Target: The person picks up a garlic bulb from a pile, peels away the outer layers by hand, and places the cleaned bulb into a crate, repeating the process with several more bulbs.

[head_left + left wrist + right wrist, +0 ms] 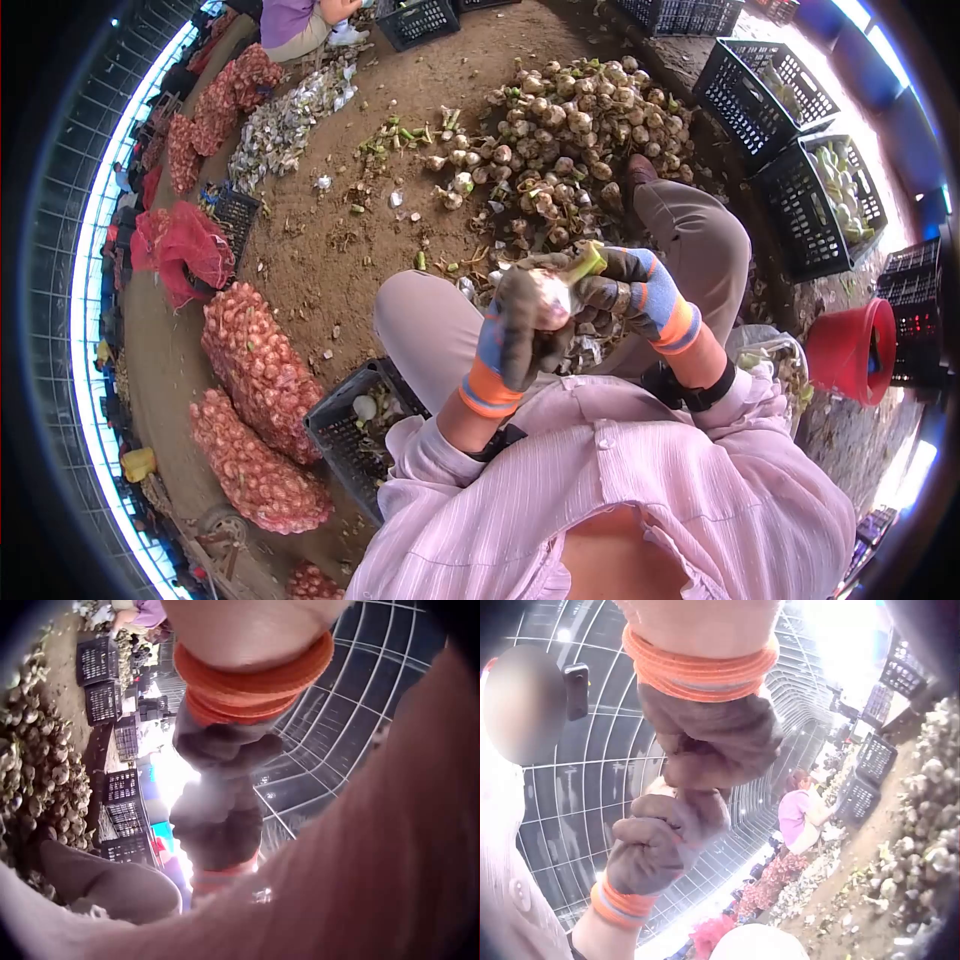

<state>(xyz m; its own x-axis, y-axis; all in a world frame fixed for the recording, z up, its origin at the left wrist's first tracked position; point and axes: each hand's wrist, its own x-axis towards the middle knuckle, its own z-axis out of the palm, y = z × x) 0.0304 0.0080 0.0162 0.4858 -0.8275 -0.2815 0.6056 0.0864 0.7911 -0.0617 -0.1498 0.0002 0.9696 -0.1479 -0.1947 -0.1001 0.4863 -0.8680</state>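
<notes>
In the head view, a garlic bulb [552, 300] with purple-white skin and a short green stem [588, 262] is held up before the chest. My left hand [515, 330], in a soiled knit glove with an orange cuff, grips the bulb from the side. The gloved right hand [635, 290] has its fingers curled in at the stem end. Both wrist views show curled gloved fingers close together, the right hand [712, 739] over the left hand [656, 844] in the right wrist view. The bulb is mostly hidden there.
A heap of garlic [590, 115] lies on the dirt floor ahead. Black crates [765, 100] and a red bucket [850, 350] stand right. On the left are full net sacks [262, 365], a pink net bag [185, 250] and a crate [345, 430]. Another person [298, 28] sits far left.
</notes>
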